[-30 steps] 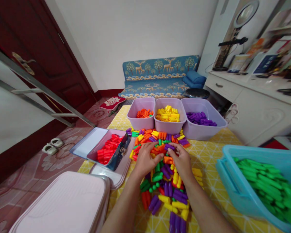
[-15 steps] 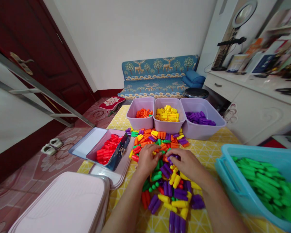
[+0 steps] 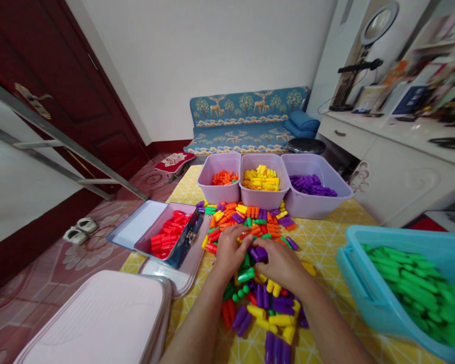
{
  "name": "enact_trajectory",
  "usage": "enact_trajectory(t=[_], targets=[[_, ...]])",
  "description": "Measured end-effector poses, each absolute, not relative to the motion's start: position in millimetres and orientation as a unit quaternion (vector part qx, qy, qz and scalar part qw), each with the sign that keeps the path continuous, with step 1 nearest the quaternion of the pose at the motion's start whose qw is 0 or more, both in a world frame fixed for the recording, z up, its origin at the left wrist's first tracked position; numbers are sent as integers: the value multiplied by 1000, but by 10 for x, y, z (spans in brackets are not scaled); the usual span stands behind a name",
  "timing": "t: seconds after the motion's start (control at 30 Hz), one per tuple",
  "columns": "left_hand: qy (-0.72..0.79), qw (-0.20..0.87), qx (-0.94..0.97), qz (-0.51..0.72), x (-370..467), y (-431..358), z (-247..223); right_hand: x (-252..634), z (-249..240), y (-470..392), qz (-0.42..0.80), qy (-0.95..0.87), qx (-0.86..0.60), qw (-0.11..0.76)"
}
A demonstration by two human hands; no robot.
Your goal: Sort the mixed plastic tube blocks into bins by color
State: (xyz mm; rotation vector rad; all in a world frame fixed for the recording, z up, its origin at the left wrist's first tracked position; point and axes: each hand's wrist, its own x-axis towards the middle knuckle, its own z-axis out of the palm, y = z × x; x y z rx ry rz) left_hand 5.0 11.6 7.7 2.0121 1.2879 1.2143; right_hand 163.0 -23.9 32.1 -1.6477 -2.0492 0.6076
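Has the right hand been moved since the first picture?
Yes: the right hand has shifted back slightly, farther from the lilac bin of yellow pieces.

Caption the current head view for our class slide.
Left hand and right hand among loose coloured pieces, three lilac tubs beyond.

Soft, fairly dim light fell evenly; wide-angle distortion stretched the edges, where the white dresser [image 3: 405, 172] slanted and green plastic pieces [image 3: 417, 288] blurred.
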Motion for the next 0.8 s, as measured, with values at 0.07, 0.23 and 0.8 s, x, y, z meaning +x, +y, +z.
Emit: enact_trajectory(t=[0.07,0.23,0.8], targets=[[447,253,709,484,43,104,93,1653,248,-156,274,-689,-596,309],[416,318,699,486,54,92,82,1695,139,-65,353,-589,-588,428],[423,389,602,554,71,150,-42,1621,143,-105,558,-487,-488,463]])
